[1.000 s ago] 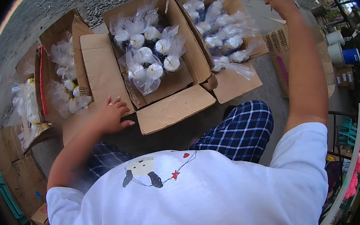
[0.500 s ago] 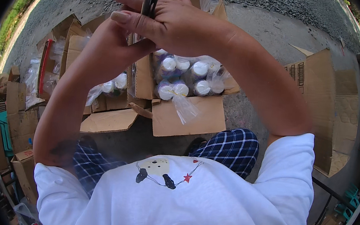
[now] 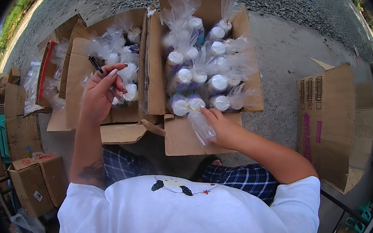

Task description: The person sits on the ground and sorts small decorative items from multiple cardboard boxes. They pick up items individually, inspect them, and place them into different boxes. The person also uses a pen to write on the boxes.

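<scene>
My left hand (image 3: 103,87) is raised over the left carton (image 3: 75,82), its fingers closed round a black pen (image 3: 95,65) that points up and left. My right hand (image 3: 219,127) is at the near side of the right carton (image 3: 154,81). Its fingers pinch the tied neck of a clear plastic bag (image 3: 202,128), which lies over the carton's front flap (image 3: 177,143). White-capped bottles (image 3: 180,106) sit in that bag, inside the carton. Around them stand several more bagged bottles (image 3: 217,82) with white caps.
Further left stands another open carton (image 3: 45,72) with clear plastic in it. At the right, a large empty-looking cardboard box (image 3: 326,126) rests on the concrete. Closed boxes (image 3: 36,182) are stacked at lower left. Gravel (image 3: 275,5) covers the far ground.
My hands, crossed together high over the cartons before, have come apart and down. The left kept the pen; the right has taken hold of the bag's neck.
</scene>
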`<state>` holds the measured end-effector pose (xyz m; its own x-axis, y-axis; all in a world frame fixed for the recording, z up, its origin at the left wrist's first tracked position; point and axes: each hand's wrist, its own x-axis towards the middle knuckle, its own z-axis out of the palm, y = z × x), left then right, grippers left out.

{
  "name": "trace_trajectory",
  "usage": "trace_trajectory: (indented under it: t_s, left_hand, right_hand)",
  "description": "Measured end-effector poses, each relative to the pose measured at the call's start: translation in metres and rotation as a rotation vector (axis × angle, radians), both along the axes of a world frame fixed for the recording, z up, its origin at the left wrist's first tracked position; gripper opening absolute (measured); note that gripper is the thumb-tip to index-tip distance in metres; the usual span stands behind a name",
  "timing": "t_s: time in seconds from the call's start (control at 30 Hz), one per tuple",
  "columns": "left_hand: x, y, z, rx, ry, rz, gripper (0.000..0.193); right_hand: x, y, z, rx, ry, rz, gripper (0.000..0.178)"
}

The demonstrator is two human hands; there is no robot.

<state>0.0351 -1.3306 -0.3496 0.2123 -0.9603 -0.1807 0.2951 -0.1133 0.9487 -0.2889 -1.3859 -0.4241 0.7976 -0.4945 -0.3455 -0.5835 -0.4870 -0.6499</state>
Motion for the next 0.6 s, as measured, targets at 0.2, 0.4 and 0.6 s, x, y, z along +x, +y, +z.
trace_trajectory:
  t_s: [0.2, 0.4, 0.6]
  left_hand:
    - [0.000, 0.011, -0.020, 0.072, 0.575, -0.372, 0.030]
    - [0.005, 0.024, -0.042, 0.116, 0.601, -0.486, 0.032]
    - [0.006, 0.028, -0.028, 0.134, 0.558, -0.433, 0.030]
  right_hand:
    - [0.061, -0.032, -0.039, -0.247, -0.364, -0.572, 0.078]
    - [0.144, -0.073, -0.032, -0.450, -0.445, -0.843, 0.114]
    - [0.170, -0.115, -0.035, -0.464, -0.347, -0.864, 0.084]
